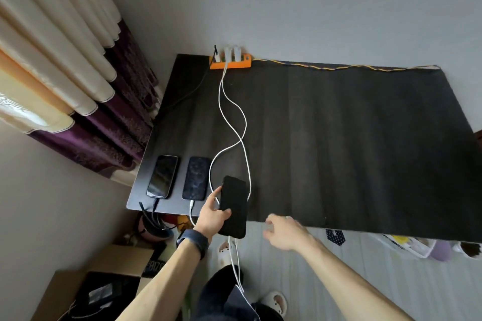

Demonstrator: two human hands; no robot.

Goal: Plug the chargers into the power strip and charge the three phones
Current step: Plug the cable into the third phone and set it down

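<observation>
Curtain (pixel 65 86): cream w/ purple hem, far left of both hands.
Phone 1 (pixel 162 176): flat on table, screen up & dark, left of L fingers; black cable (pixel 194 87) in its near end.
Phone 2 (pixel 196 178): flat, just left of L fingertips; white cable (pixel 192 207) plugged into near end.
L hand (pixel 212 216): grasping phone 3, thumb across its face, fingers (pixel 215 193) wrapped on its left edge; dark band (pixel 194 241) on wrist.
Phone 3 (pixel 233 206): in L grip, tilted, near end past table's front edge; second white cable (pixel 236 263) in that end, hanging down.
Power strip (pixel 230 64): orange, at table's far edge, well beyond L fingers; white chargers (pixel 232 52) + a black plug seated in it.
R hand (pixel 287 232): blurred, fingers loose & spread, holding nothing; near phone 3, to its right, not touching.
Mat (pixel 365 138): dark, covers the tabletop beyond R fingers.
</observation>
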